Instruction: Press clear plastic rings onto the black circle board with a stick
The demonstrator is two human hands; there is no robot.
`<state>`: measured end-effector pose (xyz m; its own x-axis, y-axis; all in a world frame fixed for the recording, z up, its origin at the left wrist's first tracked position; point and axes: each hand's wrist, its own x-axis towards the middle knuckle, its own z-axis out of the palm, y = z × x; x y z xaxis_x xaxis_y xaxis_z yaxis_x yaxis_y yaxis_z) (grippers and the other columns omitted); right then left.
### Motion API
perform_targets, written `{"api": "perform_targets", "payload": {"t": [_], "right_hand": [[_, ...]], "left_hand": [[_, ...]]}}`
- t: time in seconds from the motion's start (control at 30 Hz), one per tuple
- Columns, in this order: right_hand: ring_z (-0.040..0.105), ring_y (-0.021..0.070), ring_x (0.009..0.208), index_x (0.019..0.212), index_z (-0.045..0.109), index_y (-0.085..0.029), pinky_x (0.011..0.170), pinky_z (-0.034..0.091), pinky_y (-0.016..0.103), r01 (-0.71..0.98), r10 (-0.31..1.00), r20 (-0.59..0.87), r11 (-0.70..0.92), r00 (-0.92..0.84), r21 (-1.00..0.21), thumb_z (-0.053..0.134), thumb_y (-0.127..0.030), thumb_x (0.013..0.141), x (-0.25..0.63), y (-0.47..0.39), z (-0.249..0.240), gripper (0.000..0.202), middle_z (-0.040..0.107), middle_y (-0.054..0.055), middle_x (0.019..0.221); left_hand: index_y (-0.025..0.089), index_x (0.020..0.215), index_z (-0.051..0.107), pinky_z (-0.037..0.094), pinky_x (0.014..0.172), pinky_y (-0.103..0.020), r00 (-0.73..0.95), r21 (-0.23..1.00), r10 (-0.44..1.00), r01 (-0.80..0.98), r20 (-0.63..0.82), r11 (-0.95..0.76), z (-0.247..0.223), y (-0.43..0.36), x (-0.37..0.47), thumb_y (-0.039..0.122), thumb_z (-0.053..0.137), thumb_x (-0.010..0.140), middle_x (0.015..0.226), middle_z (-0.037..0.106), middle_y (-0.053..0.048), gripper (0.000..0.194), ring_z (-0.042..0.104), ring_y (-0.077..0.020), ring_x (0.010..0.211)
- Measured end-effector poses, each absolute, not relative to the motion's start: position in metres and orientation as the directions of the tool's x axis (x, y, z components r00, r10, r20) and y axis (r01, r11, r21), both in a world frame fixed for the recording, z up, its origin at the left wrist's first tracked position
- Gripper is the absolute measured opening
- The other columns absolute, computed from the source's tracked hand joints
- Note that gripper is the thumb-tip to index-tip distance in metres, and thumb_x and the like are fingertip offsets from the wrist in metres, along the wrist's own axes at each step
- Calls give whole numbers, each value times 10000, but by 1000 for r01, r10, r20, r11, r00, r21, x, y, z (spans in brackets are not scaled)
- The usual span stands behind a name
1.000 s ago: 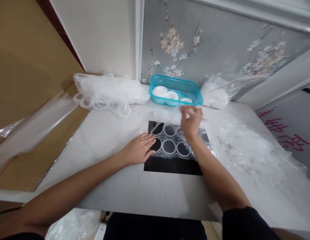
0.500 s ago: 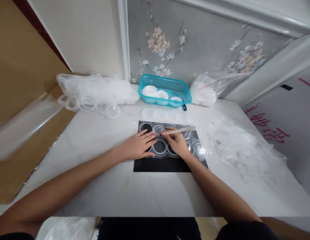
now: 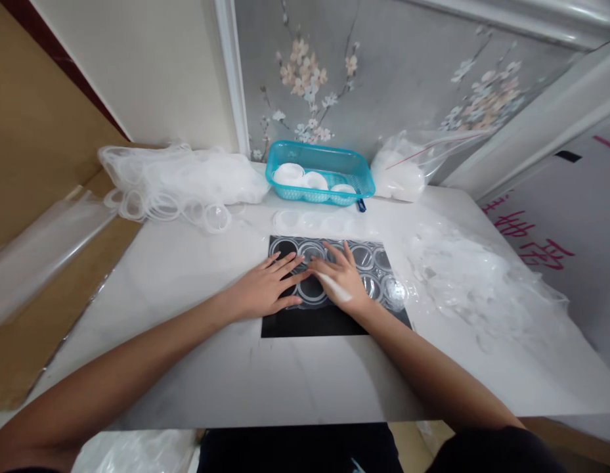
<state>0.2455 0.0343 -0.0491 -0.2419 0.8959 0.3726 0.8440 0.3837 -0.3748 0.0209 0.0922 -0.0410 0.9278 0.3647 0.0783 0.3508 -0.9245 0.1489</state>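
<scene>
A black mat (image 3: 314,323) lies on the white marbled table. On it is a clear plastic sheet (image 3: 362,257) patterned with rows of pale rings. My left hand (image 3: 265,287) rests flat with fingers spread over the left part of the sheet. Close to its fingertips, my right hand (image 3: 347,282) pinches a slim pale stick (image 3: 334,287), blurred by motion, whose end reaches down to the sheet near a ring. The other fingers of that hand are raised. What the tip touches is too small to make out.
Behind the mat stands a blue basket (image 3: 329,151) with several white round pieces. A zip bag (image 3: 400,174) is to its right, a heap of translucent rings (image 3: 186,184) to its left. Crumpled clear plastic (image 3: 472,282) covers the table's right side. A strip of white rounds (image 3: 329,223) lies behind the mat.
My right hand has turned, so the stick's free end swung from pointing right to pointing down towards me. My left hand stays flat on the sheet. The view has shifted slightly.
</scene>
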Motion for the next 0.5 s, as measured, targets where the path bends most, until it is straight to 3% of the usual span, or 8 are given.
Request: {"api": "perform_targets", "payload": {"t": [0.07,0.1,0.17,0.23,0.3,0.37,0.5], "right_hand": [[499,310,1308,1068,714,-289,1177,99,673,882,872,397,402,-287,-244,524,-177,936,255,45,-40,257,750,25,1113],[530,299,1267,1057,714,-288,1174,96,674,905,866,446,356,-225,-234,514,-163,933,263,53,-35,267,755,26,1080],[582,285,1178,1024,718,-257,1150,157,679,926,791,607,167,80,-339,439,-168,955,286,68,-23,300,754,47,1036],[611,282,1127,1015,717,-212,1110,280,639,866,684,651,54,330,-496,394,-239,984,306,72,-17,326,740,91,1069],[647,272,1062,961,728,-208,1045,410,551,803,773,551,94,313,-589,439,-321,975,316,62,-19,311,747,95,1052],[680,266,1008,916,739,-215,964,494,471,719,901,390,143,189,-680,491,-393,951,315,46,-30,307,761,86,1008],[646,312,1149,890,757,-230,1065,417,520,627,955,252,102,155,-773,521,-491,924,305,23,-54,353,779,76,971]], "left_hand": [[241,1513,375,218,1183,-517,928,150,364,350,75,-925,-41,92,21,561,443,985,1597,283,-123,621,262,-335,1475],[244,1514,374,224,1180,-521,930,151,362,349,71,-925,-41,92,20,560,447,985,1596,283,-122,620,263,-340,1474],[249,1521,356,220,1181,-519,933,150,356,344,60,-927,-41,93,17,555,440,989,1602,272,-115,619,255,-338,1476],[257,1531,332,208,1188,-503,940,143,339,331,42,-933,-41,96,15,556,414,998,1608,256,-105,616,244,-322,1482],[278,1533,324,206,1186,-497,945,138,325,317,32,-938,-40,100,15,577,397,996,1615,231,-98,618,231,-321,1487],[295,1535,316,208,1181,-502,944,140,329,321,39,-937,-37,105,22,609,400,981,1623,204,-98,642,217,-335,1489],[284,1534,323,183,1185,-510,944,164,330,323,18,-932,-27,108,53,638,386,972,1614,243,-107,667,222,-329,1489]]}}
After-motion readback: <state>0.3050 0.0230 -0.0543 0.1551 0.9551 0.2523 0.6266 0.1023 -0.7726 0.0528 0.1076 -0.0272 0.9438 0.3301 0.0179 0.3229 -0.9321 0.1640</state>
